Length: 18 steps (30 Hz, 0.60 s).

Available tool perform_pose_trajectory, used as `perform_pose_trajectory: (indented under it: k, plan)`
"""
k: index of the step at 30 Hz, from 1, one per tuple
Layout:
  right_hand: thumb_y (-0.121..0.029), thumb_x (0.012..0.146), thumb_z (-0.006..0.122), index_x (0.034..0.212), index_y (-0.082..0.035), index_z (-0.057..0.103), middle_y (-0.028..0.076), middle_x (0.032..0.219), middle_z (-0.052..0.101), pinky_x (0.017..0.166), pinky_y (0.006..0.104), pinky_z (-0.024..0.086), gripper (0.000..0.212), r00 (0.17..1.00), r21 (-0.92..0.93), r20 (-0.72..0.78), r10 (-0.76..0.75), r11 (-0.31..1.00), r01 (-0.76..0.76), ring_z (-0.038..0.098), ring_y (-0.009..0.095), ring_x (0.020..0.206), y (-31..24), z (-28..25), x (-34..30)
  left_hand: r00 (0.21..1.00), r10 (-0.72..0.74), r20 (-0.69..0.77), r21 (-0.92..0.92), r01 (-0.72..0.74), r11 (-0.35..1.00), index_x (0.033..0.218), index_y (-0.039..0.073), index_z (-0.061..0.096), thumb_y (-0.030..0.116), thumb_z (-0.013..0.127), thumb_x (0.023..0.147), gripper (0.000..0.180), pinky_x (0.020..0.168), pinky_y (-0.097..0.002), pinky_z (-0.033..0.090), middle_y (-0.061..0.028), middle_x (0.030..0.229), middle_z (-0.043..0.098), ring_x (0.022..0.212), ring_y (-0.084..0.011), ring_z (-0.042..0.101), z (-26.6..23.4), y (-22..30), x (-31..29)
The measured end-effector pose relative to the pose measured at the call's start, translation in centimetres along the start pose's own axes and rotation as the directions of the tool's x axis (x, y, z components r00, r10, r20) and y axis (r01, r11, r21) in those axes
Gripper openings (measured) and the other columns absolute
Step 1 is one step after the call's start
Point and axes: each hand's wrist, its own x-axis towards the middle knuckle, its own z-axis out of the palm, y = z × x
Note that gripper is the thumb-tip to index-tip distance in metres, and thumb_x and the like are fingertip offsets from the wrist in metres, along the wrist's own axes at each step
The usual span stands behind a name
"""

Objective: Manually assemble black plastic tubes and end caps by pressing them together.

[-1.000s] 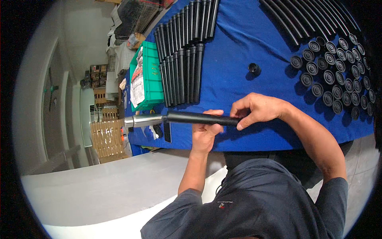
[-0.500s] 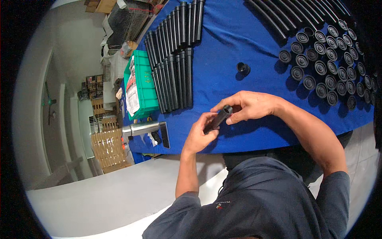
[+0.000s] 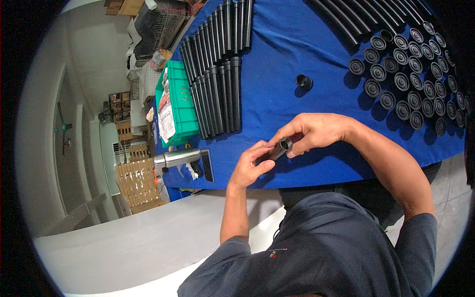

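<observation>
A short length of black tube (image 3: 280,150) is held between my two hands over the near part of the blue cloth, its open round end tilted up. My left hand (image 3: 245,167) is closed around its lower part, which the fingers hide. With thumb and forefinger, my right hand (image 3: 316,132) grips the tube by its open end. Beyond the hands, a single black cap-like piece (image 3: 304,82) sits on the cloth with its hollow showing.
Black tubes with collars (image 3: 212,101) lie in rows at the left, beside a green crate (image 3: 186,126). A steel bottle (image 3: 179,158) and a phone (image 3: 207,166) lie nearer. Several round black caps (image 3: 402,80) cover the right side, below longer black tubes (image 3: 341,22) on the blue cloth (image 3: 287,39).
The tube's open end has turned more toward me and moved slightly down and right. My left fingers have slid closer to the right hand. The whole view has shifted a little.
</observation>
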Motion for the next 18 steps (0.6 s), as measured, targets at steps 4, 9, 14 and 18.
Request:
perform_pose_trajectory:
  k: [4, 9, 14, 18]
  plan:
    - [-0.012, 0.088, 0.069, 0.133, -0.002, 0.057, 0.004, 0.095, 0.068, 0.071, 0.0263, 0.049, 0.048, 0.996, 0.042, 0.008, -0.087, 0.995, 0.087, 0.057, 0.009, 0.078, 0.4, 0.0, 0.2, 0.986, -0.165, -0.004, -0.271, 0.157, 0.95, 0.119, -0.005, 0.059, 0.032, 0.07, 0.089, 0.049, 0.08, -0.03, 0.049, -0.0097, 0.098, 0.064, 0.087, -0.0168, 0.061, 0.9, 0.4, -0.4]
    - [-0.022, 0.089, 0.07, 0.134, 0.001, 0.054, 0.007, 0.102, 0.069, 0.084, 0.03, 0.05, 0.053, 0.998, 0.034, -0.06, -0.036, 0.999, 0.038, 0.061, 0.013, 0.093, 0.1, 0.2, 0.3, 0.971, -0.221, 0.086, -0.412, 0.237, 0.88, 0.127, -0.003, 0.053, 0.029, 0.071, 0.087, 0.054, 0.074, -0.0312, 0.053, -0.0105, 0.094, 0.066, 0.082, -0.0176, 0.064, 2.3, 0.4, -1.0]
    - [-0.05, 0.085, 0.071, 0.128, 0.002, 0.057, 0.014, 0.101, 0.067, 0.085, 0.0361, 0.051, 0.069, 0.98, -0.301, -0.189, -0.07, 0.954, 0.01, 0.063, 0.021, 0.093, 0.4, 0.4, -0.1, 0.954, -0.092, -0.286, -0.58, -0.096, 0.809, 0.122, 0.001, 0.055, 0.026, 0.067, 0.091, 0.042, 0.09, -0.0388, 0.049, -0.0179, 0.106, 0.067, 0.097, -0.0238, 0.064, 3.9, 0.9, -0.3]
    - [-0.044, 0.085, 0.073, 0.135, -0.002, 0.053, 0.015, 0.099, 0.066, 0.081, 0.0368, 0.054, 0.069, 0.99, -0.201, -0.143, 0.019, 0.978, -0.048, 0.064, 0.023, 0.089, -0.5, 0.5, 0.0, 0.879, -0.139, -0.455, -0.812, -0.347, 0.469, 0.118, 0.006, 0.057, 0.021, 0.055, 0.099, 0.024, 0.102, -0.0488, 0.046, -0.0211, 0.128, 0.06, 0.114, -0.0342, 0.061, 2.6, 0.5, -0.3]
